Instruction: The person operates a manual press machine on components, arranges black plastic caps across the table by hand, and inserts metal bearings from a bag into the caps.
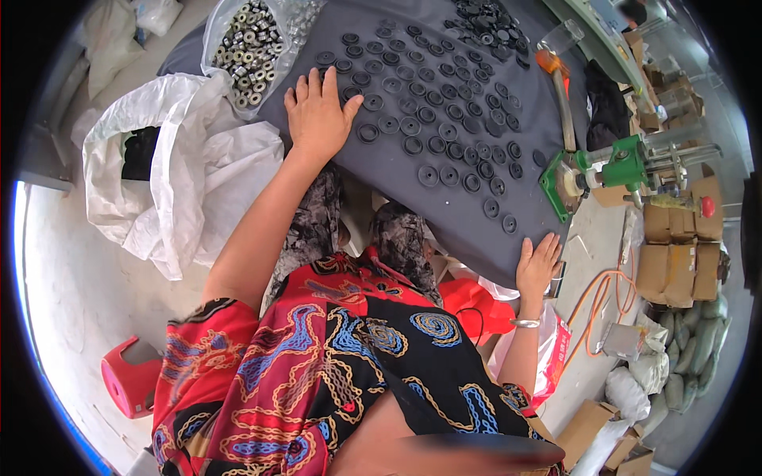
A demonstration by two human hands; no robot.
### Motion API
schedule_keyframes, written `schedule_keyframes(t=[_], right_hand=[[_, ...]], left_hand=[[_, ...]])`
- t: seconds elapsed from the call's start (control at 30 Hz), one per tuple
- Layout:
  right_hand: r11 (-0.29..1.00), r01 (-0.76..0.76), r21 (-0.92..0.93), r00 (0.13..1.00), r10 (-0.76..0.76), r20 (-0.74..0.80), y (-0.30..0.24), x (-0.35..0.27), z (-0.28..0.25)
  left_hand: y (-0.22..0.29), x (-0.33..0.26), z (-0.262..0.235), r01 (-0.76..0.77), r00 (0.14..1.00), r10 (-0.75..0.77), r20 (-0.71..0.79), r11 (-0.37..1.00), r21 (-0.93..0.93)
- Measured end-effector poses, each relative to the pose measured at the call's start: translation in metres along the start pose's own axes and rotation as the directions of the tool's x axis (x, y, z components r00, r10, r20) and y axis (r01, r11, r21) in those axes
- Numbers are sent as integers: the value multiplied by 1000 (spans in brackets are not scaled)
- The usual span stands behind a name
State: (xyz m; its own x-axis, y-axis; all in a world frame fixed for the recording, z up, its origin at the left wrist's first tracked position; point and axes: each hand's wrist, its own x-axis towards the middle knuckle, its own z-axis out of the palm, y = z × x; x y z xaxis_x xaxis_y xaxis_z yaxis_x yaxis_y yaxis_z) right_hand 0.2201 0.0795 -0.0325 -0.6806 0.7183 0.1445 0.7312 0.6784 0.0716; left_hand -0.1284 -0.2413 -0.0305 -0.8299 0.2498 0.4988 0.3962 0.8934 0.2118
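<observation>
My left hand (321, 115) lies flat on the dark grey cloth (484, 246), fingers stretched and slightly apart, holding nothing. Just beside it spread many round black plastic caps or discs (409, 126), laid out singly in loose rows. My right hand (538, 266), with a bangle at the wrist, rests open on the cloth's near right corner, also without anything in it. A heap of the same black discs (488, 22) sits at the far side. Left of it stands a clear plastic bag (213, 47) full of small metal ring-shaped parts (248, 51).
A green hand press (623, 166) stands at the table's right edge, near a hammer with an orange head (562, 103). A white sack (171, 159) is on the left, with a red stool (131, 377) below it. Cardboard boxes (671, 270) and an orange hose (595, 317) are right.
</observation>
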Motion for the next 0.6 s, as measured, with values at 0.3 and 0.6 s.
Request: schedule_keyframes(t=[0.3, 0.6], right_hand=[[911, -94, 402, 987, 140, -85, 27, 49, -31], [238, 151, 959, 949, 238, -208, 16, 180, -62]], left_hand=[[-2, 1, 2, 28, 999, -28, 16, 1000, 2], [-1, 1, -1, 22, 999, -25, -42, 996, -85]])
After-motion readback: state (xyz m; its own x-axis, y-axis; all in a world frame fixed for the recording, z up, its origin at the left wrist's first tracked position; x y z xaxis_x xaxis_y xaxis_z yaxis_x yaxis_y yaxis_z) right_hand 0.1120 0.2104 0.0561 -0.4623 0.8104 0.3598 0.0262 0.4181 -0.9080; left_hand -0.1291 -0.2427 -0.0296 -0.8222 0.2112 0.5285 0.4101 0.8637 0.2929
